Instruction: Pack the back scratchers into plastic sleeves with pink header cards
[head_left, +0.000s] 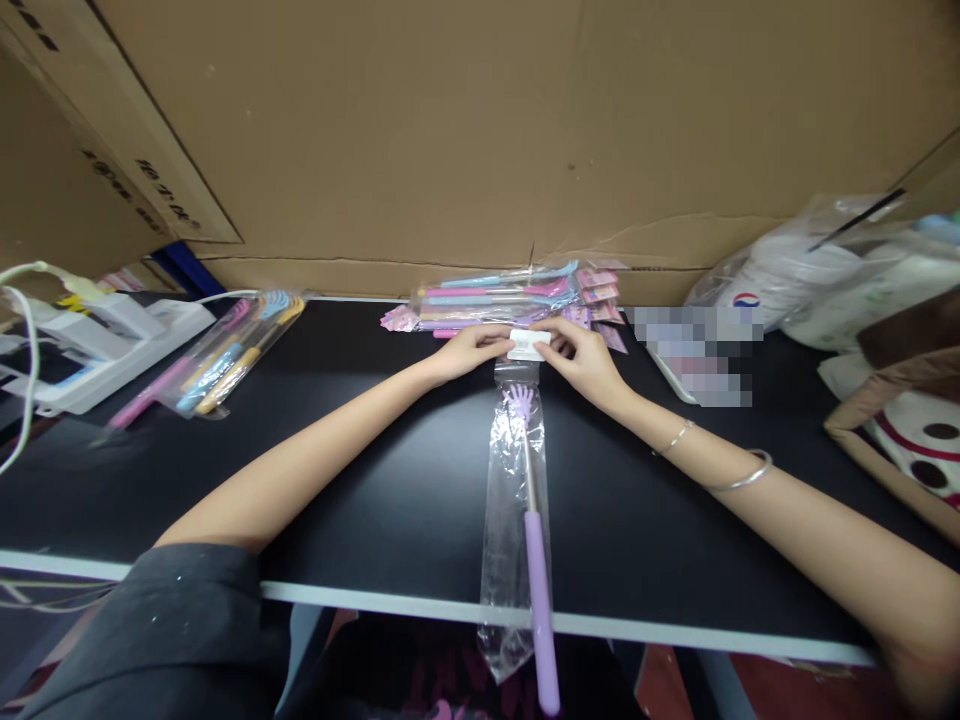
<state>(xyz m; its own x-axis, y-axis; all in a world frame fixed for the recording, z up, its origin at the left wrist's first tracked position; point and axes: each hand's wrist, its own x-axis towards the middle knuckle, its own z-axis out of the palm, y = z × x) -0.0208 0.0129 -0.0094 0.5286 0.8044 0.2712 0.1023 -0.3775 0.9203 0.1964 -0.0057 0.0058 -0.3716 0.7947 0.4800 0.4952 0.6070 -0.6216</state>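
Cables and a white device (112, 340) occupy the worktop's (360, 500) far left corner, a bag of coloured scratchers (225, 360) just beside. At the far edge's middle, left hand (469, 352) and right hand (581, 358) both pinch a white card (528, 345), fingers closed on it, atop a clear bag (510, 480). Inside, a purple scratcher (534, 540) overhangs the near edge. A pile of packed scratchers (510, 295) lies behind; plastic bags (810, 280) sit at the far right.

Your black bench (375, 500) carries a bagged purple back scratcher (525, 480) at centre, a stack of bagged scratchers (510, 292) above it, another bagged bundle (225, 355) at left, and white plastic bags (795, 280) at upper right.
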